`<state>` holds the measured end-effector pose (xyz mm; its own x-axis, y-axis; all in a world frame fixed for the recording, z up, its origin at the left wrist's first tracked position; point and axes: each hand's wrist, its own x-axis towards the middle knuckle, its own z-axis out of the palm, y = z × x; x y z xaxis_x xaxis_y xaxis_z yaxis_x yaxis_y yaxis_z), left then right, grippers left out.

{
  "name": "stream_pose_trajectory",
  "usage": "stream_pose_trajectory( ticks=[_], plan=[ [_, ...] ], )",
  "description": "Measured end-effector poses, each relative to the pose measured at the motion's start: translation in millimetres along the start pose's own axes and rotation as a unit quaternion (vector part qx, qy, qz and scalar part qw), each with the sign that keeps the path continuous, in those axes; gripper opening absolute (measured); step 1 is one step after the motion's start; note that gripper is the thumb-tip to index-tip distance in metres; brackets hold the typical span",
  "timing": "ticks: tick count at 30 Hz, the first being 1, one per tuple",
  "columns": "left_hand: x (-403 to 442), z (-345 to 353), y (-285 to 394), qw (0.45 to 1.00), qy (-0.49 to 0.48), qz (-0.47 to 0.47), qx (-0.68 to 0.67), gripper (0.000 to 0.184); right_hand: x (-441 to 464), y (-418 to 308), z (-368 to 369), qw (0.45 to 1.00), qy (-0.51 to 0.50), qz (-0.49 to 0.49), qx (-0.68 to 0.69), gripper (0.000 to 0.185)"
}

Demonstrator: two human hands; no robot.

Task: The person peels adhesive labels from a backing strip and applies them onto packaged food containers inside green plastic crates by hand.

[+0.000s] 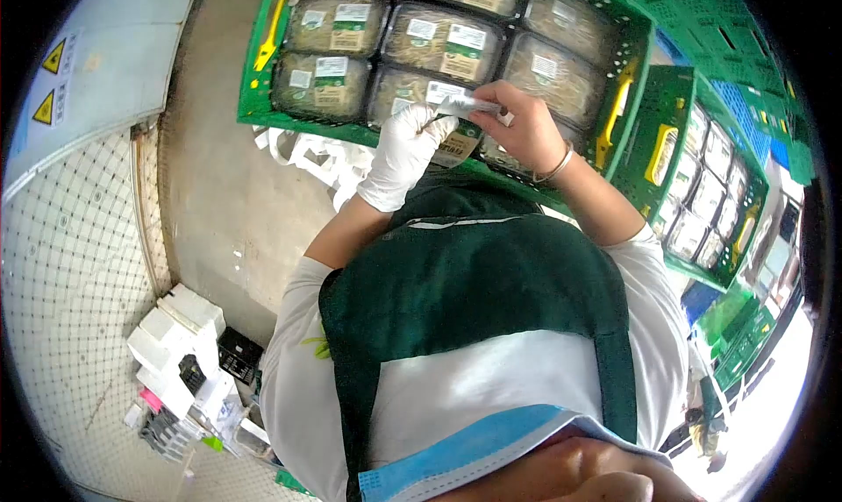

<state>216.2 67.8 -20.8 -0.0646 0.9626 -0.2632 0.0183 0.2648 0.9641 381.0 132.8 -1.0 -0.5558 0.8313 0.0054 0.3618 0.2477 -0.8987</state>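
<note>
My left hand [399, 156], in a white glove, pinches the left end of a small whitish strip [467, 106]. The strip's right end is between the bare fingers of my right hand [524, 129], which has a bracelet at the wrist. Both hands are over the near side of a green crate [248, 88] with yellow handles. Rows of clear-lidded black trays [443, 42] fill the crate, their pale contents showing through. Several trays bear white and green-tan labels; trays at the right carry a single white label [544, 66].
A second green crate [658, 142] of packed trays stands to the right, with more green crates [737, 28] behind. White fabric or bags [307, 156] hang below the near crate. White boxes [175, 327] lie at the lower left beside a netted surface [70, 283].
</note>
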Motion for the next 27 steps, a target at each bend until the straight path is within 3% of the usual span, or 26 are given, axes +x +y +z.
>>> stream_pose_trajectory(
  ticks=[1, 3, 4, 5, 6, 7, 8, 9, 11, 13, 15, 16, 17, 19, 21, 22, 23, 25, 27],
  plan=[
    [0.9, 5.9, 10.7, 1.0, -0.008, 0.001, -0.001, 0.014, -5.2, 2.0, -5.0, 0.999, 0.015, 0.029, 0.007, 0.018],
    [-0.1, 15.0, 41.8, 0.979, -0.08, -0.184, -0.024, 0.023, -9.9, 10.6, -24.7, 0.998, 0.034, -0.022, -0.04, 0.014],
    [2.8, 17.3, 7.3, 0.991, -0.079, -0.068, 0.088, 0.033, -5.2, 22.9, -40.3, 0.994, 0.077, -0.005, -0.071, 0.009],
    [2.1, 19.8, 15.3, 0.984, -0.093, -0.001, 0.155, 0.032, 10.6, 40.6, -68.8, 0.964, 0.148, -0.066, -0.209, 0.01],
    [-0.4, 17.9, 7.5, 0.987, -0.113, -0.044, 0.101, 0.027, 24.0, 52.7, -101.0, 0.947, 0.142, 0.024, -0.286, 0.014],
    [-3.0, 12.7, -0.1, 0.986, -0.132, -0.086, 0.047, 0.022, 38.3, 88.4, -136.3, 0.931, 0.134, -0.024, -0.337, 0.024],
    [-8.4, 9.1, 5.2, 0.984, -0.14, -0.112, 0.023, 0.016, 56.2, 145.9, -172.1, 0.946, 0.081, 0.006, -0.313, 0.034],
    [-12.4, 5.2, 2.1, 0.984, -0.138, -0.112, 0.023, 0.016, 67.1, 157.1, -175.2, 0.877, 0.081, 0.04, -0.471, 0.04],
    [-18.2, -3.1, -8.2, 0.982, -0.087, -0.155, -0.06, 0.014, 85.0, 215.1, -168.6, 0.874, 0.05, 0.058, -0.481, 0.039],
    [-27.7, -8.6, -4.3, 0.99, -0.053, -0.129, -0.02, 0.013, 91.3, 240.0, -154.2, 0.838, 0.034, 0.113, -0.532, 0.037],
    [-36.2, -17.7, -18.7, 0.987, -0.05, -0.119, -0.095, 0.013, 85.7, 245.8, -148.7, 0.792, 0.016, 0.174, -0.585, 0.036],
    [-40.2, -19.9, -5.7, 0.971, -0.063, -0.169, -0.154, 0.013, 77.5, 228.5, -143.5, 0.768, 0.001, 0.173, -0.617, 0.042],
    [-41.9, -21.0, -11.3, 0.972, -0.065, -0.168, -0.154, 0.013, 66.6, 206.1, -137.7, 0.767, 0.002, 0.173, -0.618, 0.042],
    [-41.5, -24.8, -24.9, 0.992, -0.049, -0.083, -0.079, 0.013, 47.7, 157.5, -122.8, 0.771, 0.145, 0.072, -0.616, 0.057],
    [-43.6, -15.7, -13.1, 0.99, -0.056, -0.081, -0.103, 0.016, 43.7, 103.7, -95.9, 0.921, -0.017, 0.183, -0.343, 0.05],
    [-43.7, -7.9, -10.6, 0.983, -0.044, -0.079, -0.161, 0.019, 22.9, 77.8, -69.2, 0.979, -0.061, 0.137, -0.138, 0.049],
    [-42.2, -4.1, -9.6, 0.973, -0.033, -0.076, -0.217, 0.023, 1.6, 52.7, -44.9, 0.989, -0.1, 0.085, 0.075, 0.05],
    [-38.4, -17.4, -16.6, 0.975, -0.087, -0.078, -0.191, 0.032, -16.6, 14.1, -24.1, 0.994, -0.092, -0.027, -0.047, 0.032],
    [-34.2, -25.1, 2.0, 0.977, -0.209, -0.051, -0.009, 0.036, -22.8, 8.4, -16.0, 0.992, -0.077, -0.047, -0.091, 0.027]
  ],
)
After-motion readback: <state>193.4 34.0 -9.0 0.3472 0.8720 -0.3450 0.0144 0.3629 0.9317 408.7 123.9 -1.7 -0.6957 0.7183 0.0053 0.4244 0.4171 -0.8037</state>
